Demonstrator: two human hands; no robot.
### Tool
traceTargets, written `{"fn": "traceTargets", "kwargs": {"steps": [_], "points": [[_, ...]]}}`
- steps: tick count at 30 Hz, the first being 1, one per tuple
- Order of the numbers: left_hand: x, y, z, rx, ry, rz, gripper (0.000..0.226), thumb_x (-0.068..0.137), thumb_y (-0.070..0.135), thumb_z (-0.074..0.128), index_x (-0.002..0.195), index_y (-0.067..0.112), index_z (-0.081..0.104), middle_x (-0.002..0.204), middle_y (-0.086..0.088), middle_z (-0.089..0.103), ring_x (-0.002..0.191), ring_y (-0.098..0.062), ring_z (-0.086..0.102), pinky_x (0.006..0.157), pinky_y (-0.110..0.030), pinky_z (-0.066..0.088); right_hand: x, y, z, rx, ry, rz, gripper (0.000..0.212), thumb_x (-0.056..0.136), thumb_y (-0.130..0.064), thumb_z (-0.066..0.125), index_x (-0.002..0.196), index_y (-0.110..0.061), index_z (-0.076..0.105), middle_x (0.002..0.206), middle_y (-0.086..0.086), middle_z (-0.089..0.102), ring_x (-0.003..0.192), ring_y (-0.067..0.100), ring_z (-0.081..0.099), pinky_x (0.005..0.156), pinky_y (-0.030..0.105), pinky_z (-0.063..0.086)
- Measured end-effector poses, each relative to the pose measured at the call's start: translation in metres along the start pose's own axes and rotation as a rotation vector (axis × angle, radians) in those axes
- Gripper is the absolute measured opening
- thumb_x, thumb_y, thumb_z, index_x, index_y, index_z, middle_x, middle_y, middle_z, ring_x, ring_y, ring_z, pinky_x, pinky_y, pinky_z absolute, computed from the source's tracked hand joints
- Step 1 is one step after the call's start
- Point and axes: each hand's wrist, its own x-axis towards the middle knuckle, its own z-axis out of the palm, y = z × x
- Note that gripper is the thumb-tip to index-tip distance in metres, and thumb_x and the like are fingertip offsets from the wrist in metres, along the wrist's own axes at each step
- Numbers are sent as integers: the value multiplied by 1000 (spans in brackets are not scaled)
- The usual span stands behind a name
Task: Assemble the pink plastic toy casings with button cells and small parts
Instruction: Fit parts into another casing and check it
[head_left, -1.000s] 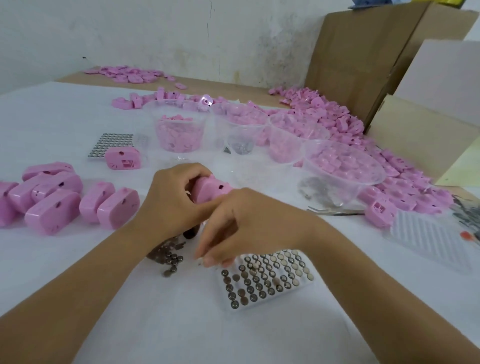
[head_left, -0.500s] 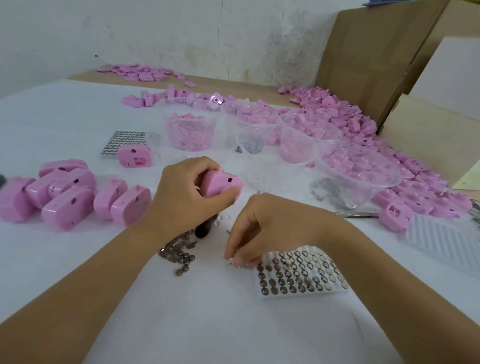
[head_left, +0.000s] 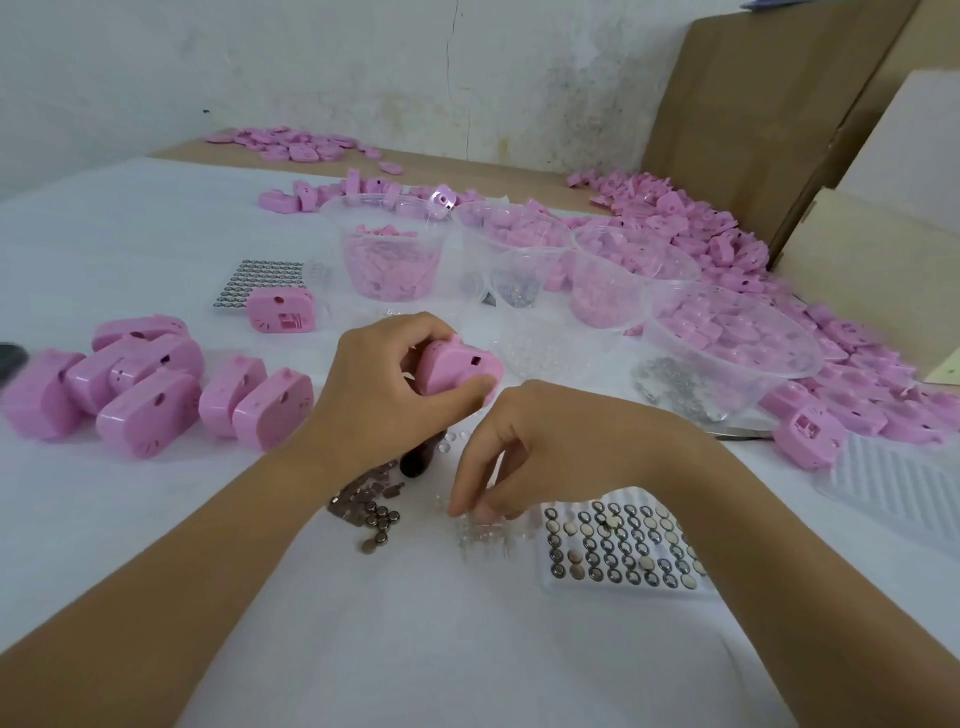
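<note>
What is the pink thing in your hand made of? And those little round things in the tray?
The pink casing in the left hand looks like moulded plastic: smooth, one even colour, soft shine. The button cells look like metal: silvery-grey faces with bright glints, though too small to be sure.

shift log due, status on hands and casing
Left hand grips casing above table. Right hand fingertips down on clear bits beside cell tray, pinch unclear. Loose cells left of it, not blocking.

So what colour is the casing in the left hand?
Pink; the casing shows best in the head view.
</note>
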Motion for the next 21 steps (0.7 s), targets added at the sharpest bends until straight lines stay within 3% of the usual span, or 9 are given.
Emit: {"fn": "traceTargets", "kwargs": {"steps": [3,6,9,13,18,21], "points": [[0,-1,1,1,-4,3,34,57,55,63,78,30,57,75,7,62,65,-10,59,57,-25,51,0,4,1,80,9,0,19,82,-2,64,90,-15,76,58,-18,65,57,0,64,59,6,46],[0,-1,1,-7,1,1,30,56,55,63,76,34,55,75,6,62,65,-11,59,57,-25,51,2,7,3,131,53,-22,17,81,2,65,87,-10,76,62,-9,66,55,0,61,59,10,48],[0,0,0,-14,9,6,27,57,54,64,75,39,52,74,9,62,66,-9,59,53,-15,49,3,11,4,184,76,-62,14,80,3,68,86,-9,75,62,-7,66,55,0,60,61,11,48],[1,3,0,-58,26,-57,23,61,37,74,74,35,56,74,6,64,61,-12,62,52,-16,50,-2,19,2,348,90,-96,15,79,5,69,78,-9,69,67,3,69,58,9,65,60,16,51],[1,6,0,-265,-78,-188,18,67,23,66,82,30,61,79,1,65,52,-19,64,49,-24,52,-14,29,-9,591,242,-189,18,76,9,68,73,-8,69,70,10,71,62,14,68,59,19,53],[0,9,0,-304,-168,-182,30,68,15,53,85,37,62,83,-1,63,44,-13,55,44,-19,44,-16,33,-13,643,282,-191,19,76,8,68,73,-10,71,70,10,71,62,14,68,58,19,53]]}}
